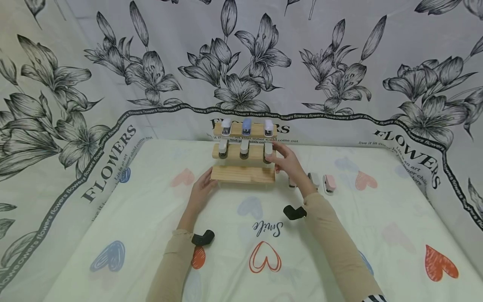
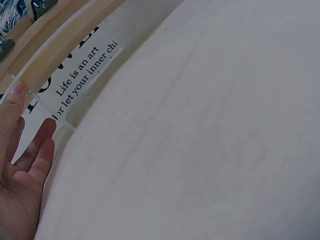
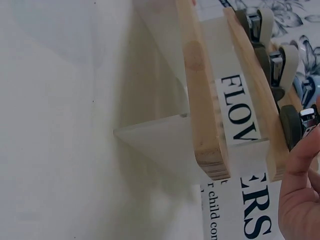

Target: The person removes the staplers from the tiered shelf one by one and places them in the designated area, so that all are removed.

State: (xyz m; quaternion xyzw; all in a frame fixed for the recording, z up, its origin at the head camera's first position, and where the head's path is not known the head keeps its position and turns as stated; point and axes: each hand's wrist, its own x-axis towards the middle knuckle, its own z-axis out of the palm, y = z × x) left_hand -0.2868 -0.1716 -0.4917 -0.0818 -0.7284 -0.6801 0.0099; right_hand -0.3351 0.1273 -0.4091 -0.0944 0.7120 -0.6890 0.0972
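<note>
A three-tier wooden display rack (image 1: 243,174) stands at the back of the table, its planks joined by clear side panels. Three grey-topped staplers sit on the middle plank. My right hand (image 1: 288,162) pinches the rightmost stapler (image 1: 268,149) there, thumb in front; the right wrist view shows only part of this hand (image 3: 300,187). On the top plank are a white stapler (image 1: 226,126), a blue stapler (image 1: 246,126) and a pale stapler (image 1: 268,127). My left hand (image 1: 201,188) touches the bottom plank's left end; its thumb (image 2: 15,97) rests there, fingers loosely bent below.
Right of the rack, a pink stapler (image 1: 329,183) and a grey stapler (image 1: 314,179) stand on the table, with another stapler (image 1: 292,183) partly behind my right wrist. A heart-printed cloth (image 1: 226,260) covers the table. A flower-printed curtain (image 1: 324,96) hangs close behind the rack.
</note>
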